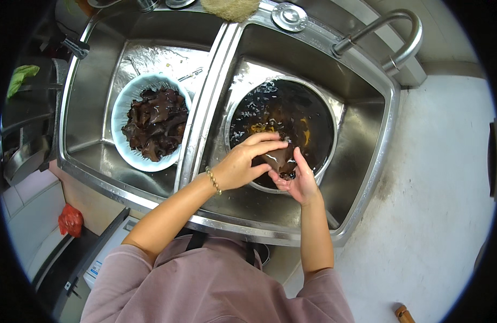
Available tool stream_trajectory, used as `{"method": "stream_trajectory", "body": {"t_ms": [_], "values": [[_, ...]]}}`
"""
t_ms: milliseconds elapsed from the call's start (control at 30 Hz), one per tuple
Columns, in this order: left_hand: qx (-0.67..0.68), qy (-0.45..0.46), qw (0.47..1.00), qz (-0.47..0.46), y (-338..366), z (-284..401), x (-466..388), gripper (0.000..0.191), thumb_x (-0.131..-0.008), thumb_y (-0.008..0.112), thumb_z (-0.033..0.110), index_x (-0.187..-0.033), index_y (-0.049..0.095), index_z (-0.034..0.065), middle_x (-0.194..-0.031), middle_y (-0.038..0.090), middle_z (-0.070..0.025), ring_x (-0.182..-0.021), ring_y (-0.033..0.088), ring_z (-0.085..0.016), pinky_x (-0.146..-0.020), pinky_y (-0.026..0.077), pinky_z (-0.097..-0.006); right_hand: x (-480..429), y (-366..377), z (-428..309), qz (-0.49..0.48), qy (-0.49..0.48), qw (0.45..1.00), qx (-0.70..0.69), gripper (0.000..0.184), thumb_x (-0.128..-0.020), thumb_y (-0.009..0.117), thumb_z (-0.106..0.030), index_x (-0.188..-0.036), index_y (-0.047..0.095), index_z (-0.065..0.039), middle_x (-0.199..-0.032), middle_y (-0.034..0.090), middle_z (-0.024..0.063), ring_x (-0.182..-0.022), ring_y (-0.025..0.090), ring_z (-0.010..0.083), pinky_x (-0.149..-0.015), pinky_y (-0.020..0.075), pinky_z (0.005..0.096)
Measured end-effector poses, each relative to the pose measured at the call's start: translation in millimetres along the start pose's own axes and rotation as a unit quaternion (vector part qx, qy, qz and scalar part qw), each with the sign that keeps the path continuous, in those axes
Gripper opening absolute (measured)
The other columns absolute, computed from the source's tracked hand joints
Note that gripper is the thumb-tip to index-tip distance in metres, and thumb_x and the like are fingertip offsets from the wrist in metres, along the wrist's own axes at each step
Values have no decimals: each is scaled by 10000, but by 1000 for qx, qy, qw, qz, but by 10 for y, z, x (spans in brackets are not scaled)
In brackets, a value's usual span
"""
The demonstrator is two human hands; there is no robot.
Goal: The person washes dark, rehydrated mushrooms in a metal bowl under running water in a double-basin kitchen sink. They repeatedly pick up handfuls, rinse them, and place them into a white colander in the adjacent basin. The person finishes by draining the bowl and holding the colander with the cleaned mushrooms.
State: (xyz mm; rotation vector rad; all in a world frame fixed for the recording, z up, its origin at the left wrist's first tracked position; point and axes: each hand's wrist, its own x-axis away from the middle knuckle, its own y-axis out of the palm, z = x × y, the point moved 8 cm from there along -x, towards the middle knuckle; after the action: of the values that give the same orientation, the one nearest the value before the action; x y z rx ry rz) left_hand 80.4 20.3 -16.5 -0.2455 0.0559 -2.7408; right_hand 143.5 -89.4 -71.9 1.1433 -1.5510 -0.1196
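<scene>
Both my hands hold a piece of dark brown wood ear fungus (279, 160) over a round metal basin (334, 133) of dark water in the right sink bowl. My left hand (248, 161), with a beaded bracelet at the wrist, touches the piece from the left and above. My right hand (297, 179) supports it from the right and below, palm turned up. Orange-brown bits show in the water. In the left sink bowl stands a pale blue plastic colander (120, 117) with a heap of wet wood ear fungus (157, 121).
A steel divider (208, 97) separates the sink bowls. The curved faucet (414, 36) rises at the back right. A drain strainer (290, 17) and a tan scrubbing pad (231, 8) lie on the back rim. Pans stand left of the sink; a red plastic bag (70, 220) is lower left.
</scene>
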Motion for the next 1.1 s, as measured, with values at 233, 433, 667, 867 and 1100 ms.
{"method": "stream_trajectory", "body": {"t_ms": [233, 433, 667, 867, 1100], "values": [[429, -231, 873, 9, 89, -625, 33, 307, -900, 542, 143, -1194, 499, 70, -1017, 608, -46, -848, 605, -106, -714, 538, -261, 280, 22, -223, 10, -97, 990, 102, 373, -959, 398, -344, -1124, 537, -40, -683, 503, 15, -548, 365, 49, -452, 252, 171], [480, -237, 844, -14, 131, -651, 106, 352, -909, 533, 184, -1244, 454, 110, -1096, 597, -57, -941, 594, -152, -782, 511, -302, 389, -81, -326, 34, -155, 984, 77, 182, -905, 485, -133, -1036, 563, -35, -691, 503, 6, -541, 373, 39, -459, 278, 168], [581, -241, 777, -25, 356, -676, 165, 361, -943, 443, 331, -1226, 481, 110, -1197, 537, -57, -1074, 545, -234, -877, 467, -411, 383, 611, -408, 75, -285, 839, 457, 345, -866, 505, -22, -1205, 521, -81, -859, 592, 63, -659, 520, 98, -606, 445, 244], [585, -298, 742, 137, 209, -740, 324, 179, -907, 535, 264, -1045, 558, 153, -933, 562, -1, -860, 590, -199, -702, 489, -288, 315, 775, -279, 67, -217, 798, 558, 555, -819, 628, -134, -1329, 423, -209, -729, 599, 89, -588, 565, 196, -563, 465, 317], [411, -194, 852, 258, -820, -254, 881, 112, -890, 559, 179, -966, 543, 99, -767, 479, 21, -553, 415, -74, -461, 324, -186, 54, -697, -499, 348, -61, 747, 563, 584, -794, 649, -412, -1215, 517, -30, -841, 654, 160, -792, 642, 261, -701, 491, 345]]}}
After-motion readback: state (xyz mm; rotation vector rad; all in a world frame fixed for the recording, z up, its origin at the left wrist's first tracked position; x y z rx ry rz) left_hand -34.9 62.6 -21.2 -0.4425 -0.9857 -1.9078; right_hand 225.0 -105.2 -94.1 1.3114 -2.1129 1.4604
